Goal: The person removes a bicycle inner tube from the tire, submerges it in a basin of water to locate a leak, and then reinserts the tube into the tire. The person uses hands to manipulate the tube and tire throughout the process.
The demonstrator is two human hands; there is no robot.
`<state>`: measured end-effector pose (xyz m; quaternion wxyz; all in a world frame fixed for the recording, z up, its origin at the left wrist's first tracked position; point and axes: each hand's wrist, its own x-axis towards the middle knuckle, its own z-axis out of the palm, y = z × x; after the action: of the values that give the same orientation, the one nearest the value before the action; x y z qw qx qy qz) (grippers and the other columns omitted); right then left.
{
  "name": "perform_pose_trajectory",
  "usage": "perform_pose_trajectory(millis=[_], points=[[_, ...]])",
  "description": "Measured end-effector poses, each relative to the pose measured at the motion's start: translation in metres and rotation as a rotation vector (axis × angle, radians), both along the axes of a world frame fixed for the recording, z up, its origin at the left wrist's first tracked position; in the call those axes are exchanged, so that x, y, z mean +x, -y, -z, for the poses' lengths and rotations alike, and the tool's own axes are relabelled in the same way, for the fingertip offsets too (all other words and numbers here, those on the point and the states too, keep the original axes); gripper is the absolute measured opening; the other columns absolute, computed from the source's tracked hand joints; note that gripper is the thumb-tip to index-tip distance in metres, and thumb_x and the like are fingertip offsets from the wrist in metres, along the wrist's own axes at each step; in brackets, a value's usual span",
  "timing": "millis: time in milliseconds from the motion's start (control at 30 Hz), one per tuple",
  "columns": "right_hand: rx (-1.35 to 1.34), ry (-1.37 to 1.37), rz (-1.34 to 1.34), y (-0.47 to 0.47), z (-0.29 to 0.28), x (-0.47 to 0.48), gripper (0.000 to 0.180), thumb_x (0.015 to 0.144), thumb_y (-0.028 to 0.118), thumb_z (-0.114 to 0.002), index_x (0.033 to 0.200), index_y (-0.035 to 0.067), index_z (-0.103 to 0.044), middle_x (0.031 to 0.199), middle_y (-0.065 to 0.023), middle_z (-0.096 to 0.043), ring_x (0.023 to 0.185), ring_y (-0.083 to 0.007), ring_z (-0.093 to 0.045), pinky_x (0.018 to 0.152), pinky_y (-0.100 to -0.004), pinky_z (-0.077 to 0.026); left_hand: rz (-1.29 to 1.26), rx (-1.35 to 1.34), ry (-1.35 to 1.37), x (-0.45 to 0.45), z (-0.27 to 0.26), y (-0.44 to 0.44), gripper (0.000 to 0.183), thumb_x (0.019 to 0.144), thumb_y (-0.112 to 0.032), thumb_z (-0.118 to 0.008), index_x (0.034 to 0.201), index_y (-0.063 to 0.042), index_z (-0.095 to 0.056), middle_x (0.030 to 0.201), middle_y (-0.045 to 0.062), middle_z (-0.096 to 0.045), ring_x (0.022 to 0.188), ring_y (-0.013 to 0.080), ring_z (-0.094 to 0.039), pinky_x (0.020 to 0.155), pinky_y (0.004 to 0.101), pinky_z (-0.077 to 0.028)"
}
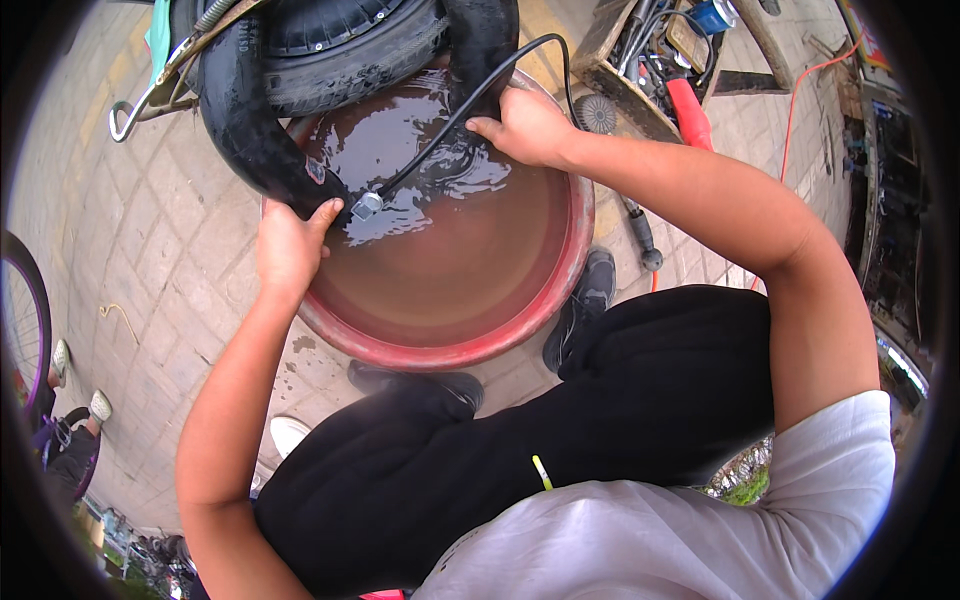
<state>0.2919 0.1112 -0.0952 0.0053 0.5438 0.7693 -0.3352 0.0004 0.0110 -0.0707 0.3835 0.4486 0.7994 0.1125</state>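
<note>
A black rubber inner tube, swollen with air, comes down from the wheel into a red basin of murky water. My left hand grips its left side near the water, thumb on top, close to a patch on the rubber. A metal air chuck sits beside my left thumb, at the end of a black hose that arcs over the basin. On the tube's right side, my right hand holds the rubber at the basin's far right rim. Part of the tube is hidden under the water.
A wheel with a black tyre stands behind the basin, beside a metal kickstand. To the right are a wooden tool box and a black-handled tool on the paving. Another person's shoes and a bicycle wheel show at left.
</note>
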Motion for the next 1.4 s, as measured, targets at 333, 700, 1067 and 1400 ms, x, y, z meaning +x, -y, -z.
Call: perform_pose_trajectory(millis=[333, 700, 1067, 1400], points=[[0.019, 0.032, 0.051, 0.003, 0.020, -0.006, 0.049, 0.089, 0.040, -0.064, 0.096, -0.009, -0.062, 0.089, -0.0272, -0.067, 0.086, -0.0437, -0.065, 0.078, -0.0478, -0.052, 0.000, -0.001, -0.052, 0.005, 0.013, -0.001, 0.061, 0.083, -0.028, -0.076, 0.122, 0.005, -0.043, 0.088, 0.016, -0.068, 0.043, 0.0200, -0.057, 0.043, 0.0334, -0.049], [-0.050, 0.065, 0.054, 0.002, 0.016, -0.009, 0.052, 0.089, 0.041, -0.063, 0.098, -0.010, -0.061, 0.087, -0.0263, -0.067, 0.084, -0.0423, -0.066, 0.077, -0.0471, -0.052, -0.012, -0.059, -0.115, 0.006, 0.020, -0.003, 0.055, 0.084, -0.029, -0.076, 0.117, 0.004, -0.048, 0.086, 0.015, -0.068, 0.041, 0.0199, -0.055, 0.040, 0.0332, -0.046], [-0.002, 0.008, 0.062, 0.004, 0.023, -0.007, 0.050, 0.090, 0.041, -0.062, 0.096, -0.009, -0.060, 0.088, -0.0263, -0.067, 0.084, -0.0423, -0.066, 0.077, -0.0476, -0.052, 0.004, -0.047, -0.157, 0.004, 0.024, -0.001, 0.053, 0.083, -0.029, -0.077, 0.115, 0.003, -0.049, 0.086, 0.015, -0.068, 0.040, 0.0204, -0.055, 0.041, 0.0343, -0.047], [0.003, 0.037, 0.065, 0.004, 0.018, -0.010, 0.051, 0.090, 0.041, -0.062, 0.094, -0.009, -0.061, 0.087, -0.0258, -0.067, 0.085, -0.0416, -0.066, 0.077, -0.0471, -0.052, -0.009, 0.006, -0.137, 0.005, 0.024, -0.001, 0.053, 0.082, -0.028, -0.078, 0.115, 0.003, -0.051, 0.087, 0.014, -0.068, 0.044, 0.0212, -0.057, 0.040, 0.0342, -0.047]])
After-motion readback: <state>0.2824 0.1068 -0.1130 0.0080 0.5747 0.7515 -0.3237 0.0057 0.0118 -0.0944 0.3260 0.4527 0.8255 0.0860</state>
